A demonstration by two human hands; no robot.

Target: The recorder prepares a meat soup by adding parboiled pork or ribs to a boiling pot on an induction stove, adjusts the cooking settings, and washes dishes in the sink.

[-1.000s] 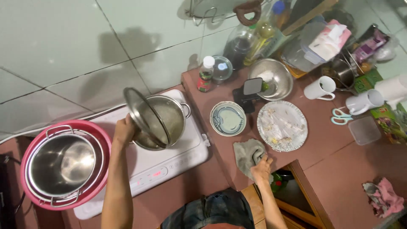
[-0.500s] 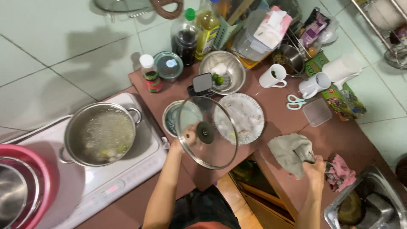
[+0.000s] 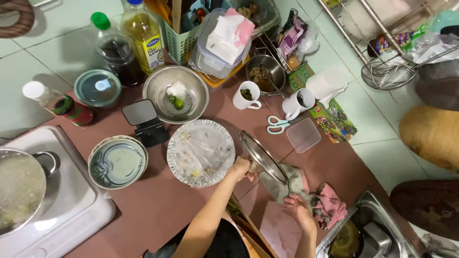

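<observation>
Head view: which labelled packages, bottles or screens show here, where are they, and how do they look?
Oil bottle: top left, tall, yellow label, blue cap.
Dark sauce bottle: beside it, green cap.
Small bottle: far left, lying, white cap, red label.
Green carton: right of mugs, flat, pictured.
Phone: on black stand, screen dark.

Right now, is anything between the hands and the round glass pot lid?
Only for one. The left hand grips the round glass pot lid directly; a grey cloth lies between the right hand and it.

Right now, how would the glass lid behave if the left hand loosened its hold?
The lid stands on edge, so it would probably tip or roll. It looks like glass, likely fragile. The cloth under the right hand may cushion it.
</observation>
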